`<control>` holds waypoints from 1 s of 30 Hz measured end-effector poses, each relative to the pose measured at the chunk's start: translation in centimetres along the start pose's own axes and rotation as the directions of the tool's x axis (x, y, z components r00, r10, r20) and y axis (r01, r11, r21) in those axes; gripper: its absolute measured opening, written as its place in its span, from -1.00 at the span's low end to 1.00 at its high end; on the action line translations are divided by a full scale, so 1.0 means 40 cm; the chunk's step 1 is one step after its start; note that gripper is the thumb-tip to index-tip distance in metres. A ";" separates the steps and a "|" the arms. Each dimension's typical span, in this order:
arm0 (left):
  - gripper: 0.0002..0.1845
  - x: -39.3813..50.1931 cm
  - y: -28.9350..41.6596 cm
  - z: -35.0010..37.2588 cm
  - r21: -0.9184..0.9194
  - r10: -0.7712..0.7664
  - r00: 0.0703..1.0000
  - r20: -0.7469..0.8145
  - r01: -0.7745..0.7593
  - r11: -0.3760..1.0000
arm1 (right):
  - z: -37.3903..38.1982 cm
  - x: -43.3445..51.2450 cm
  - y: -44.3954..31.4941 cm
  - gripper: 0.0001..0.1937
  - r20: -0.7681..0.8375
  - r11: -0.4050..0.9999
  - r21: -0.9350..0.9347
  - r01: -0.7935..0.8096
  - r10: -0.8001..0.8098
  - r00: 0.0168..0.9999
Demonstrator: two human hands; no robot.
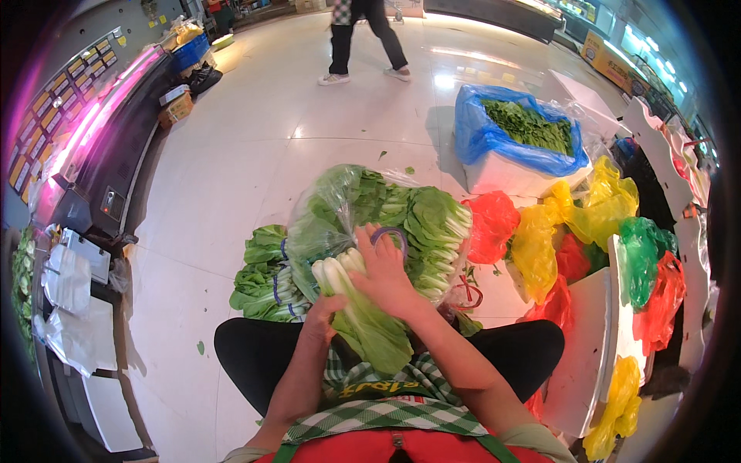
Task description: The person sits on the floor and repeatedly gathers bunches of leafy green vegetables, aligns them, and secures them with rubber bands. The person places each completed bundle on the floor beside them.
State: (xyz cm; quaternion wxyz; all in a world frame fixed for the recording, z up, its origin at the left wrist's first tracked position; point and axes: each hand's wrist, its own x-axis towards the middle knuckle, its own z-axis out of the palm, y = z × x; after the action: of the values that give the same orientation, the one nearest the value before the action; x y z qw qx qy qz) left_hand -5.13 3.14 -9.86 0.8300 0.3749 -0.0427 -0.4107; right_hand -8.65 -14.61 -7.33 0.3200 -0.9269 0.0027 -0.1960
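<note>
My left hand (pixel 325 312) grips a bunch of leafy greens with white stems (pixel 370 333) from its left side, above my lap. Over the top right of this bunch lies my right hand (pixel 385 269), with a roll of purple tape (pixel 393 231) around or against its fingers. Beyond both hands, a large clear plastic bag (pixel 324 214) holds many more greens (pixel 431 226), their white stems pointing right. Left of the bag, bunches of greens bound with purple bands (pixel 272 280) rest on the floor. A red tie (pixel 469 295) lies right of the bag.
A foam box lined with blue plastic (pixel 472 136) holds leafy greens at the upper right. Red (pixel 492 226), yellow (pixel 535 249) and green plastic bags (pixel 642 260) sit near white foam panels (pixel 579 353). A person (pixel 370 35) stands or walks farther off. A dark display case (pixel 116 156) lines the left.
</note>
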 end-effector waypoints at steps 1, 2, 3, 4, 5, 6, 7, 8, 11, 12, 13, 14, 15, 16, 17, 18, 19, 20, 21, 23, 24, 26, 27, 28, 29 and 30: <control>-0.28 0.003 -0.003 -0.006 -0.031 -0.007 1.000 -0.031 0.006 1.000 | -0.001 0.005 0.001 -0.18 0.015 0.999 -0.045 -0.015 0.016 1.000; -0.27 0.007 -0.006 -0.012 -0.017 -0.007 0.999 -0.038 0.006 1.000 | -0.001 0.009 0.004 -0.17 0.029 0.996 -0.090 -0.029 0.032 0.999; -0.27 0.010 -0.007 -0.018 -0.006 -0.007 0.998 -0.059 0.007 1.000 | 0.000 0.012 0.007 -0.15 0.002 0.991 -0.137 -0.003 0.004 1.000; -0.27 0.014 -0.009 -0.024 -0.008 0.003 0.998 -0.059 -0.003 1.000 | 0.003 0.016 0.011 -0.17 0.025 0.984 -0.176 -0.010 0.014 1.000; -0.25 0.018 -0.010 -0.032 0.006 -0.023 0.995 -0.096 0.023 1.000 | 0.006 0.019 0.016 -0.19 0.006 0.976 -0.217 0.020 -0.020 1.000; -0.24 0.021 -0.012 -0.040 0.008 -0.037 0.993 -0.109 0.039 0.999 | 0.009 0.024 0.022 -0.20 -0.054 0.959 -0.274 0.067 -0.085 0.995; -0.22 0.025 -0.014 -0.050 -0.018 -0.032 0.994 -0.100 0.031 0.999 | 0.013 0.030 0.029 -0.20 0.060 0.976 -0.216 0.026 -0.014 0.998; -0.20 0.030 -0.018 -0.061 -0.058 -0.069 0.993 -0.100 0.064 0.996 | 0.015 0.037 0.036 -0.19 0.134 0.984 -0.177 0.002 0.022 0.991; -0.14 0.050 -0.041 -0.095 -0.215 -0.101 0.995 -0.019 0.095 0.972 | 0.008 0.069 0.066 -0.16 0.415 0.993 -0.028 -0.112 0.114 0.903; -0.13 0.058 -0.051 -0.102 -0.238 -0.099 0.995 0.019 0.101 0.966 | 0.000 0.082 0.076 -0.15 0.519 0.984 0.003 -0.176 0.149 0.842; -0.12 0.068 -0.060 -0.107 -0.267 -0.095 0.993 0.072 0.111 0.957 | -0.007 0.094 0.085 -0.14 0.551 0.987 0.033 -0.156 0.112 0.827; -0.11 0.077 -0.068 -0.109 -0.259 -0.098 0.992 0.080 0.115 0.959 | -0.016 0.104 0.093 -0.12 0.588 0.987 0.048 -0.152 0.095 0.803; -0.10 0.085 -0.075 -0.107 -0.257 -0.099 0.990 0.103 0.123 0.959 | -0.021 0.113 0.100 -0.11 0.621 0.985 0.069 -0.157 0.080 0.780; -0.09 0.093 -0.080 -0.102 -0.241 -0.081 0.987 0.141 0.114 0.964 | -0.025 0.122 0.106 -0.10 0.638 0.984 0.085 -0.154 0.065 0.768; -0.08 0.099 -0.082 -0.093 -0.231 -0.095 0.986 0.136 0.125 0.965 | -0.024 0.131 0.113 -0.10 0.650 0.981 0.108 -0.160 0.052 0.758; -0.07 0.104 -0.083 -0.082 -0.208 -0.090 0.985 0.144 0.119 0.971 | -0.022 0.141 0.122 -0.09 0.670 0.978 0.137 -0.155 0.024 0.742; -0.07 0.105 -0.081 -0.072 -0.178 -0.102 0.984 0.144 0.127 0.976 | -0.021 0.158 0.138 -0.10 0.700 0.952 0.235 -0.197 -0.025 0.713; -0.07 0.109 -0.078 -0.060 -0.155 -0.094 0.986 0.136 0.114 0.981 | -0.024 0.184 0.164 -0.10 0.728 0.914 0.332 -0.232 -0.092 0.680; -0.09 0.108 -0.071 -0.052 -0.125 -0.103 0.987 0.119 0.118 0.985 | -0.029 0.207 0.193 -0.10 0.746 0.864 0.423 -0.272 -0.161 0.647; -0.14 0.120 -0.054 -0.041 -0.108 -0.098 0.991 0.096 0.108 0.988 | -0.041 0.246 0.260 -0.38 0.519 0.697 0.632 -0.340 -0.055 0.853; -0.16 0.129 -0.043 -0.040 -0.122 -0.089 0.991 0.097 0.101 0.987 | -0.065 0.268 0.312 -0.52 0.452 0.523 0.736 -0.430 0.095 0.887; -0.21 0.150 -0.025 -0.038 -0.111 -0.056 0.998 0.033 0.059 0.992 | -0.130 0.277 0.428 -0.71 0.108 0.364 0.892 -0.269 0.407 0.907; -0.25 0.160 -0.018 -0.036 -0.113 -0.062 0.998 0.006 0.062 0.992 | -0.177 0.263 0.494 -0.77 -0.105 0.541 0.813 -0.218 0.503 0.858; -0.28 0.164 -0.010 -0.032 -0.100 -0.066 0.998 -0.018 0.064 0.993 | -0.213 0.230 0.555 -0.77 -0.200 0.600 0.740 -0.304 0.628 0.753; -0.31 0.168 -0.003 -0.026 -0.070 -0.046 0.999 -0.018 0.044 0.997 | -0.243 0.191 0.616 -0.77 -0.333 0.686 0.669 -0.285 0.620 0.710; -0.33 0.167 0.002 -0.017 -0.064 -0.060 0.998 -0.035 0.058 0.996 | -0.256 0.145 0.669 -0.76 -0.345 0.682 0.571 -0.457 0.705 0.620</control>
State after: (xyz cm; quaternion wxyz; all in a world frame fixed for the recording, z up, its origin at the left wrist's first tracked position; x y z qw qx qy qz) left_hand -0.43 -1.20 -11.88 0.8296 0.3571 -0.0034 -0.4292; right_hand -3.81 -42.71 -13.81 0.5474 -0.6825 0.3579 -0.3262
